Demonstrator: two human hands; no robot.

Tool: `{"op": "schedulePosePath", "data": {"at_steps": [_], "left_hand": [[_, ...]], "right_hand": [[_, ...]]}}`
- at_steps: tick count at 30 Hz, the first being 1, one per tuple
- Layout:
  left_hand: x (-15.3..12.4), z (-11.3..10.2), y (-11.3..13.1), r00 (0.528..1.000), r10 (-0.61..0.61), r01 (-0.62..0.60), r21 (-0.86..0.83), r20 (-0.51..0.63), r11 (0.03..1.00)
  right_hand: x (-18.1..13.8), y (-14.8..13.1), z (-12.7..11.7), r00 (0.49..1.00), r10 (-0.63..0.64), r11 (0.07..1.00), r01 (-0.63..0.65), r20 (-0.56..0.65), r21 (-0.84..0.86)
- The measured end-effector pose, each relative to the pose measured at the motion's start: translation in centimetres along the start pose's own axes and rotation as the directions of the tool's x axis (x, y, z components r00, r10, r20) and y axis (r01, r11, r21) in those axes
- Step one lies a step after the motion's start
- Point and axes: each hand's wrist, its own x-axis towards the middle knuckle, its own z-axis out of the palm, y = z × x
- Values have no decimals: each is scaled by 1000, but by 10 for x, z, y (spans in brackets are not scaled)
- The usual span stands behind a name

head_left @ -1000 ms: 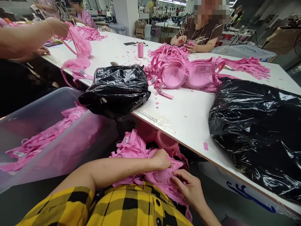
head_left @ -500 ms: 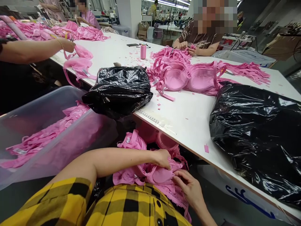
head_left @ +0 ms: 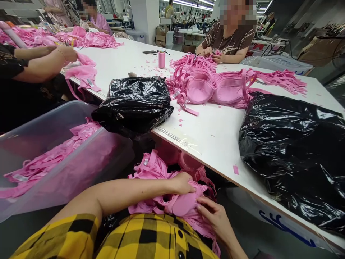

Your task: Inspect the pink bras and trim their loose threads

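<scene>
A pink bra (head_left: 184,204) lies across my lap, one of its moulded cups facing up. My left hand (head_left: 183,182) is closed on the upper edge of that cup, fingers curled over the fabric. At the cup's right side my right hand (head_left: 211,213) pinches the bra's edge between thumb and forefinger. More pink bras (head_left: 151,165) are bunched just beyond my left hand, below the table edge, and partly hidden by my forearm.
The white table (head_left: 205,144) carries two black plastic bags (head_left: 137,102), a stack of pink bras (head_left: 201,90) and a pink thread spool (head_left: 161,59). A translucent bin (head_left: 113,147) with pink garments stands left. Co-workers handle pink pieces at left and across the table.
The view has shifted slightly. Both my hands stay on the bra with little movement. At left, a co-worker's second arm has come into view beside the pink garment.
</scene>
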Motion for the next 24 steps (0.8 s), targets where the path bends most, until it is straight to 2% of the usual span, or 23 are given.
{"op": "schedulePosePath", "data": {"at_steps": [3,9,11,15,18,20,22,24], "left_hand": [[-3,1,1,1000,0,0,-14,-1,1000],[-6,7,13,999,17,-17,-8,-27,1000],[-6,8,13,999,24,-24,-9,-26,1000],[-4,3,10,999,50,-51,-24,-18,998],[-5,0,9,997,77,-77,-29,-20,997],[-6,1,9,996,94,-94,-27,-13,995],[-7,4,11,994,109,-109,-23,-2,994],[-8,9,14,991,131,-131,-14,11,991]], "right_hand": [[-2,-4,-5,998,36,999,-37,58,2],[-3,-10,15,989,-98,985,81,-108,-153],[-2,-9,17,988,-105,985,87,-116,-150],[0,-7,5,999,-12,1000,13,45,-15],[1,-5,0,996,81,990,-86,45,113],[1,-6,3,988,152,949,-151,18,277],[1,-8,8,978,197,877,-205,62,435],[2,-12,11,972,193,843,-233,132,485]]}}
